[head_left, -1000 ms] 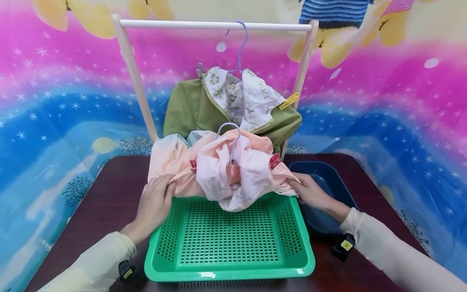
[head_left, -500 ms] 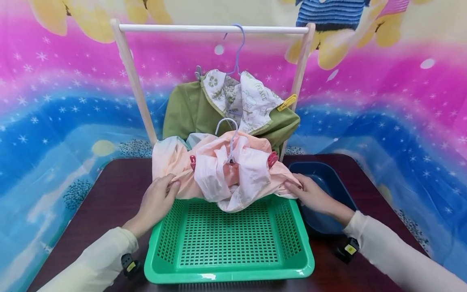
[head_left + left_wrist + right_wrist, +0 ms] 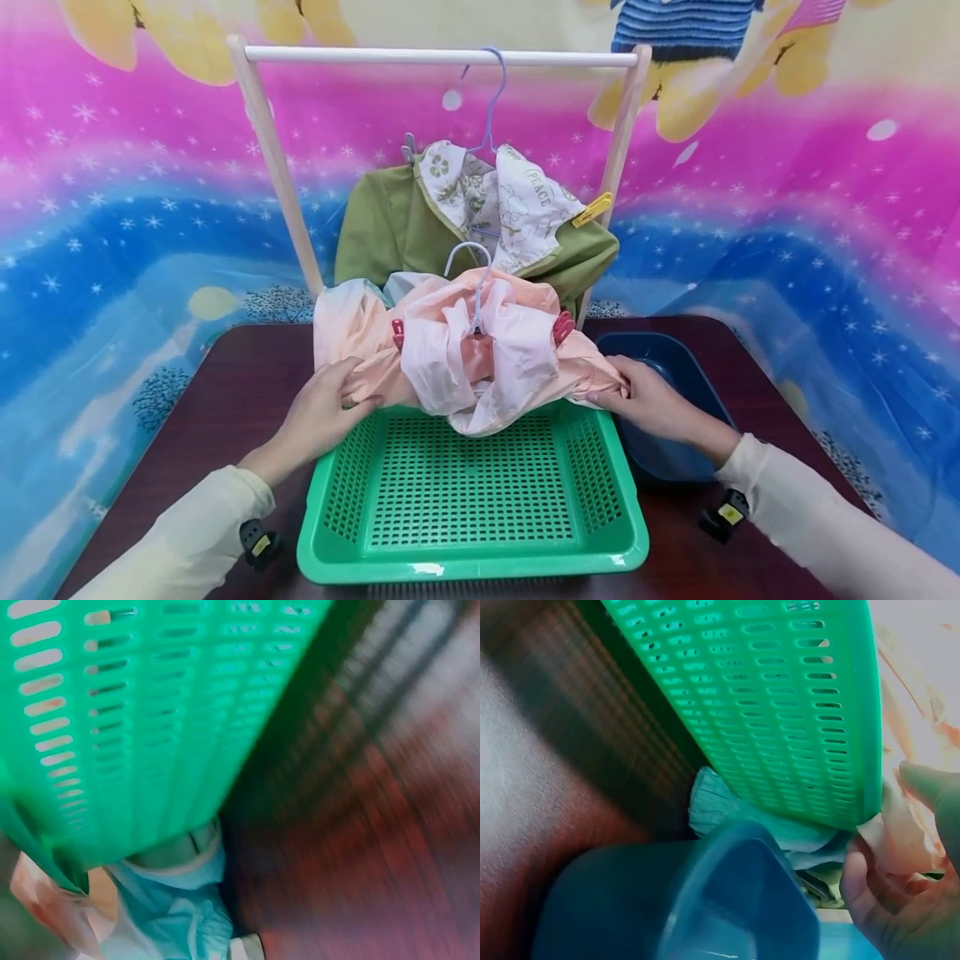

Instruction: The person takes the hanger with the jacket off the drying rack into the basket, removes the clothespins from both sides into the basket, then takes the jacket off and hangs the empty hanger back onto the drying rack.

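Note:
A pale pink jacket [image 3: 517, 358] on a white hanger [image 3: 480, 283] lies bunched over the far part of the green basket [image 3: 468, 565]. Red clothes pegs [image 3: 563, 327] sit at both its shoulders. My left hand [image 3: 318, 412] holds its left side, thumb spread in front and fingers at the cloth. At the right end, my right hand [image 3: 652, 404] holds the other side; in the right wrist view its curled fingers [image 3: 866, 881] lie under the cloth, with the thumb above. The left wrist view shows mainly the basket's slotted side and teal cloth [image 3: 180, 915] hanging below; fingers are hidden there.
Behind stands a wooden rack [image 3: 442, 56] with a green jacket [image 3: 382, 221] on a blue hanger [image 3: 491, 104], pegged with a grey peg and a yellow peg [image 3: 593, 209]. A dark blue basin [image 3: 686, 367] stands right of the basket on the dark table [image 3: 187, 467].
My left thumb has spread away from the fingers, and my right hand has shifted slightly outward along the cloth. The jacket's right end is drawn out a little; basket and rack stay put.

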`<state>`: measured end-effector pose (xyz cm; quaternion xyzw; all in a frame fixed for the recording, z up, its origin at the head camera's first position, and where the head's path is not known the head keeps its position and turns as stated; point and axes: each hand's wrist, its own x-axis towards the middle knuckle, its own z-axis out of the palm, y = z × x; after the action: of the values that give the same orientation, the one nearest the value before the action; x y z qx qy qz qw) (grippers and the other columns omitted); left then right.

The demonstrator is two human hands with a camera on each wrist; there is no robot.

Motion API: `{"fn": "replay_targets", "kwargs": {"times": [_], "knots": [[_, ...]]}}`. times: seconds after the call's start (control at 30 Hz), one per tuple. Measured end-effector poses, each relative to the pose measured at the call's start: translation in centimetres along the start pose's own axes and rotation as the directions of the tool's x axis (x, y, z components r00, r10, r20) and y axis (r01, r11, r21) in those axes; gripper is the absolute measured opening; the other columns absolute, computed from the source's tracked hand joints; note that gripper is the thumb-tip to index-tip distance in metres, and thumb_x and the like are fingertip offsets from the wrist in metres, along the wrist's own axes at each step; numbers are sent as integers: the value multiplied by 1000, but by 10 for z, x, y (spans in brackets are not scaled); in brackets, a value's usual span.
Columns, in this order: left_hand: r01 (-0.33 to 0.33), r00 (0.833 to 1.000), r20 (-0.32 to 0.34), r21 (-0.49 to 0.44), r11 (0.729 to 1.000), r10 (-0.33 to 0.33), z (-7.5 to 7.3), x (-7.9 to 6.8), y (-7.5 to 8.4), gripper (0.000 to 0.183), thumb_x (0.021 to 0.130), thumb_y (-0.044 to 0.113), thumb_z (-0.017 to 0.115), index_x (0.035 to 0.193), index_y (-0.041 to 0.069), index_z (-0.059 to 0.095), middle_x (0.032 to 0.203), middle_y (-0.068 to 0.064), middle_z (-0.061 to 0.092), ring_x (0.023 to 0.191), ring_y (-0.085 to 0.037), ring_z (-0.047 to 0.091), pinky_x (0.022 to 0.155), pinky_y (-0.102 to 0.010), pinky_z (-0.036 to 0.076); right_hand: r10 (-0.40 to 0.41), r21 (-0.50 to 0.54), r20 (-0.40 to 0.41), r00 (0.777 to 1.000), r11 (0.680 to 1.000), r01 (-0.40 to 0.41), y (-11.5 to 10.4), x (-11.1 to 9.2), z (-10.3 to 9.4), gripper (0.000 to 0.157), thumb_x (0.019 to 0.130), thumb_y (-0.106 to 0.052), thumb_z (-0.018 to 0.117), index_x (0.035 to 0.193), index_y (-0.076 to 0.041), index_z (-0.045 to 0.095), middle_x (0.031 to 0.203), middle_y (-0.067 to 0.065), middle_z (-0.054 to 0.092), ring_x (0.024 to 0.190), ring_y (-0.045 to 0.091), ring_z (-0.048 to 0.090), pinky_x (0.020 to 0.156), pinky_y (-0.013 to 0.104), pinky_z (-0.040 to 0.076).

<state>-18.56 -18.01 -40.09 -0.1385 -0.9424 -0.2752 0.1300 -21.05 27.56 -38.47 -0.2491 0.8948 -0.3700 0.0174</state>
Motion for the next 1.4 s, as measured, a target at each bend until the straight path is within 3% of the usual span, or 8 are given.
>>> {"fn": "replay_targets", "kwargs": {"times": [0.1,0.23,0.4,0.53,0.63,0.83,1.2,1.4], "knots": [[-11,1000,-2,-22,1000,11,-1,4,1,24,87,22,80,101,9,64,75,-4,54,77,-22,49,67,-35,39,13,-73,7,1000,997,-12,-5,0,-6,12,99,-25,66,94,-15,62,68,-3,45,51,6,41,51,25,39],[-27,1000,13,-40,999,28,-3,6,1,22,85,16,81,84,13,59,68,1,46,71,-17,42,64,-30,34,12,-177,3,1000,984,-11,-16,4,-17,16,101,-31,63,98,-15,66,74,-1,57,52,7,43,52,26,40],[-40,997,58,-58,997,44,-6,9,-1,30,86,15,80,78,13,52,64,2,40,63,-13,37,60,-27,33,-2,-210,-65,998,978,-12,-31,9,-29,29,102,-30,62,122,-10,68,108,7,70,73,11,57,61,26,46],[-65,995,78,-65,996,70,-7,10,-4,31,87,15,79,79,13,49,64,3,37,61,-12,35,59,-26,33,-63,-181,-110,992,983,42,-40,14,-32,31,102,-24,61,129,-9,65,116,8,69,97,16,59,74,28,50],[-89,993,71,-55,995,93,-6,12,-6,32,87,15,79,78,14,48,64,3,38,63,-12,36,60,-26,32,-112,-159,-127,986,983,92,-47,20,-34,36,102,-22,61,136,-10,61,119,7,69,101,16,59,77,29,51],[-115,992,51,-44,992,117,-5,13,-7,36,86,16,80,76,14,45,64,5,37,63,-12,35,60,-25,31,-124,-101,-102,987,988,114,-61,29,-35,40,102,-20,61,141,-11,58,120,8,70,94,15,64,76,28,53],[-128,990,67,-1,992,128,-5,13,-7,39,87,19,80,76,14,43,63,4,36,62,-12,34,59,-26,31,-164,-50,-106,981,986,160,-68,41,-37,20,96,-9,68,116,-7,71,100,7,74,80,17,69,72,26,55],[-131,989,73,18,991,130,-5,12,-7,37,88,20,79,77,15,44,63,4,37,62,-12,35,60,-26,31,-160,-48,-97,982,987,156,-70,43,-37,22,96,-9,69,117,-4,72,97,9,74,78,15,70,69,24,55]]}}
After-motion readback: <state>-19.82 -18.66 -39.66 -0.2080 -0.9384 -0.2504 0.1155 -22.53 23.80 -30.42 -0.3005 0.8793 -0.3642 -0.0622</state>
